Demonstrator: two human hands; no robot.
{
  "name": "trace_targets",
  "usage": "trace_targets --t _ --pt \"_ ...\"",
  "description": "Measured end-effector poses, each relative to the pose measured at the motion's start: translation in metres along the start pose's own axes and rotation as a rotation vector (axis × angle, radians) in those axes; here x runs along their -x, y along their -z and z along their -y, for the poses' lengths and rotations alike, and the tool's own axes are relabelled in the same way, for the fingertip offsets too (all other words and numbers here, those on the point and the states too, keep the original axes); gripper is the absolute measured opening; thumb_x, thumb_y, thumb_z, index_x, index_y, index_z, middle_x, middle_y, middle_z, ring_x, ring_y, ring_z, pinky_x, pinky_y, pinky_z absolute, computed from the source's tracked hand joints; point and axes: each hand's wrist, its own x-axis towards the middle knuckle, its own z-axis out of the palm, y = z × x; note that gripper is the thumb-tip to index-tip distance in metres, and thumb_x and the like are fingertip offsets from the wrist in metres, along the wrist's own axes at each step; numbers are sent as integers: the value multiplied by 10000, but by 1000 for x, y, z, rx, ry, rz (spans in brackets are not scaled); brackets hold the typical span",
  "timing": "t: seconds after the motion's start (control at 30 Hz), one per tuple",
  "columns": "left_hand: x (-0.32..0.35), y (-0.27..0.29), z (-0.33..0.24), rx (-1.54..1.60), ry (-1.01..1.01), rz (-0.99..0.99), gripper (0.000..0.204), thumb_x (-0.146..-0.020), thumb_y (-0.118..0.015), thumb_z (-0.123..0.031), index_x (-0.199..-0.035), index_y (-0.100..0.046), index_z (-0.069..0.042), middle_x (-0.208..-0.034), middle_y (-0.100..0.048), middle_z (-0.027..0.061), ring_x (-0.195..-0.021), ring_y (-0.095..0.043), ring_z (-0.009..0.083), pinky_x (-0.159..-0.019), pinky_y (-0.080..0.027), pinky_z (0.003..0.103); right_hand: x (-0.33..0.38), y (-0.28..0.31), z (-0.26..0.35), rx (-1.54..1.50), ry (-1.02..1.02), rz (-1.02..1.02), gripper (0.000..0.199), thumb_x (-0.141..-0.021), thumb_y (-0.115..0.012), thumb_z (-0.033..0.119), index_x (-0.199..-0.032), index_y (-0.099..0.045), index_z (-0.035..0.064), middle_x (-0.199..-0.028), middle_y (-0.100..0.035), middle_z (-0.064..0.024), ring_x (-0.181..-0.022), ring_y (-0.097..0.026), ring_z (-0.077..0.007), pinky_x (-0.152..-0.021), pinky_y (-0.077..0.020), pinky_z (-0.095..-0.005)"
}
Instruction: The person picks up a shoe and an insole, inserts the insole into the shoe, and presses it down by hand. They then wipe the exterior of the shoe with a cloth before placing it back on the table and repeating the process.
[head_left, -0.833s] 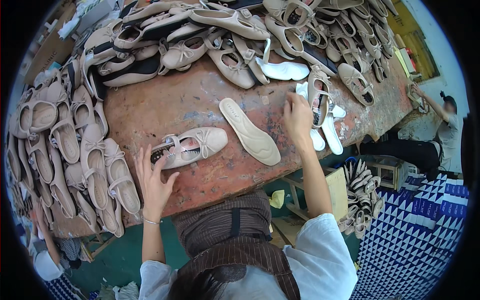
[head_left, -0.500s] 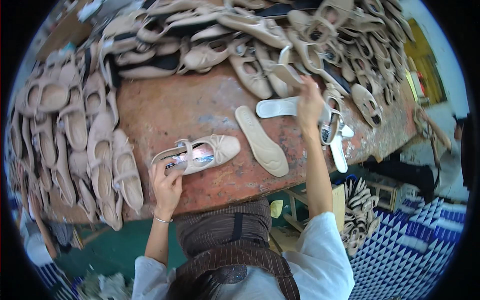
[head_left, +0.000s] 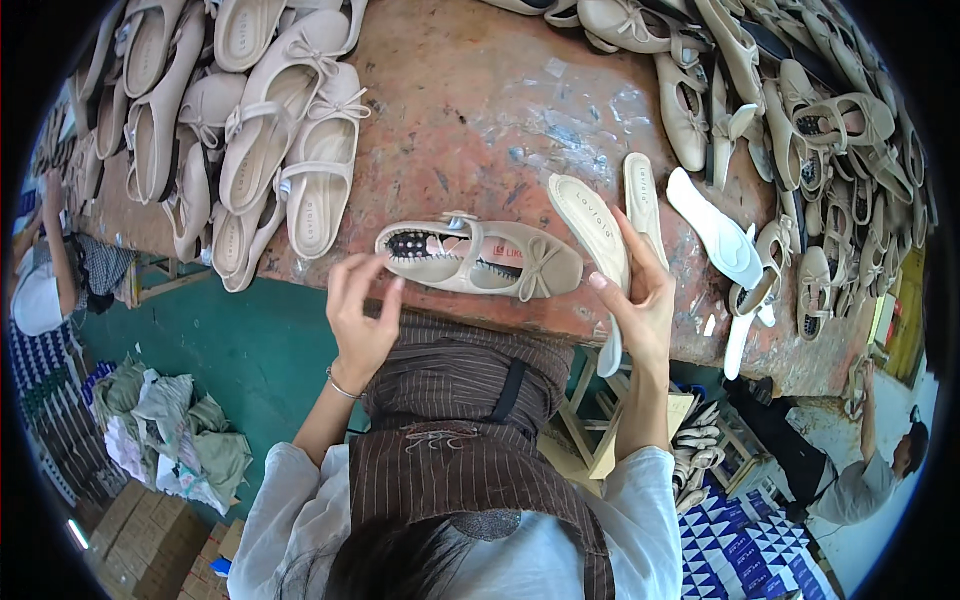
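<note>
A beige Mary Jane flat (head_left: 505, 275) with a bow lies on its sole at the table's front edge, toe to the right. Its strap crosses the opening, and a dark dotted lining shows at the heel. Close by the heel is my left hand (head_left: 362, 312), open, thumb and fingers apart with nothing between them. My right hand (head_left: 645, 305) is closed on a beige insole (head_left: 590, 215), held tilted just right of the shoe's toe. Behind that hand a second beige insole (head_left: 642, 185) lies on the table. Farther right is a white insole (head_left: 710, 225).
Finished-looking beige shoes (head_left: 265, 130) crowd the table's left side. More shoes (head_left: 820, 170) are heaped along the right and far side of the worn red tabletop (head_left: 470, 130). Cloth (head_left: 180, 430) lies on the green floor at left. Another person (head_left: 865, 470) is at far right.
My right hand has come back from the white insole toward the shoe and now holds a beige insole. My left hand has let go of the shoe's heel. The view has shifted.
</note>
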Motion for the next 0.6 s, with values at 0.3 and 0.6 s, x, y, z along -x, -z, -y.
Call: trace_targets --t 0.3,0.6 --pt "-11 -18 18 176 242 80 569 -836 -754 -44 -1368 -552 -15 -936 -521 57 -650 -534 88 -555 -461 230 35 -8 -7 1151 379 113 503 -814 -673 87 -1310 -610 37 -1249 -565 -147 -1026 -538 -303 -880 -432 -431" --pt "-21 -10 26 225 257 176 746 -676 -895 -137 -1330 -569 11 -921 -552 73 -631 -589 124 -578 -507 265 -5 -91 -37 791 624 178 306 -709 -687 6 -1011 -724 32 -1126 -636 -111 -1039 -617 -282 -870 -506 -408"
